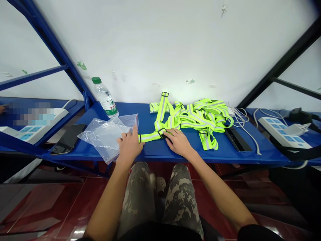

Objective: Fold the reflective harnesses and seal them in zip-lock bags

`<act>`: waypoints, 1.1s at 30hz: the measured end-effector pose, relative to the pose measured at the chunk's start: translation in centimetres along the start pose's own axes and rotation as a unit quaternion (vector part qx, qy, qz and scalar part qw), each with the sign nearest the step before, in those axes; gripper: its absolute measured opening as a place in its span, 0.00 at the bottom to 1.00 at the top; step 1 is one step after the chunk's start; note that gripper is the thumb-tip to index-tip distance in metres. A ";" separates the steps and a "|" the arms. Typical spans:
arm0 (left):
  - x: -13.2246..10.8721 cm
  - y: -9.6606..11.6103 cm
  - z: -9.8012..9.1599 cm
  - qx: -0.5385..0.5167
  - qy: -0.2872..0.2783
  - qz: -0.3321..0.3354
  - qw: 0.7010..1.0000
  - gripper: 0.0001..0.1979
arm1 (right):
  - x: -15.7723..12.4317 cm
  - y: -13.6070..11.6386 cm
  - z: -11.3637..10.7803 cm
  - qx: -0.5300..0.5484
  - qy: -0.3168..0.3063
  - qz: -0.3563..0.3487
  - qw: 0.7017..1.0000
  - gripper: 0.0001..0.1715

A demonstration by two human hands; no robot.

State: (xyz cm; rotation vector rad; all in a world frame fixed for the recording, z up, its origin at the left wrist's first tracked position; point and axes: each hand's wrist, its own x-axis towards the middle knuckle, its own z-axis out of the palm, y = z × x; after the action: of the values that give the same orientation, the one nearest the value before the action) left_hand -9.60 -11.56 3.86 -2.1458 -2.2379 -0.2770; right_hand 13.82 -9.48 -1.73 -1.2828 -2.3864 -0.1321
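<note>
A neon yellow reflective strap [150,137] with a silver stripe lies flat between my hands near the table's front edge. My left hand [130,144] grips its left end beside a small black slider, with the fingers bent and the thumb against the band. My right hand [177,142] has its fingers closed on the strap by a black buckle [162,133]; part of the band is hidden under them. The strap runs back into a loose tangle of the same webbing [200,118]. Clear plastic bags [102,134] lie under and beside my left hand.
A water bottle [106,98] stands at the back left. A dark phone or tablet [68,139] lies far left. On the right are a black flat device [238,140] and white cables [250,134]. Power strips [284,132] and blue frame bars [50,36] flank the table [150,152].
</note>
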 end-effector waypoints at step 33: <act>4.0 8.3 5.1 -0.148 0.003 0.353 0.924 0.11 | -2.9 1.1 -0.2 0.159 0.112 0.057 0.979 0.17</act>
State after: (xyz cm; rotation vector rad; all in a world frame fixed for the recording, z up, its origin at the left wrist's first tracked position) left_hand -1.07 -6.58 0.30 -2.9059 -1.3272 -0.6060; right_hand 16.20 -11.12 -2.82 -1.1795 -2.0399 0.1279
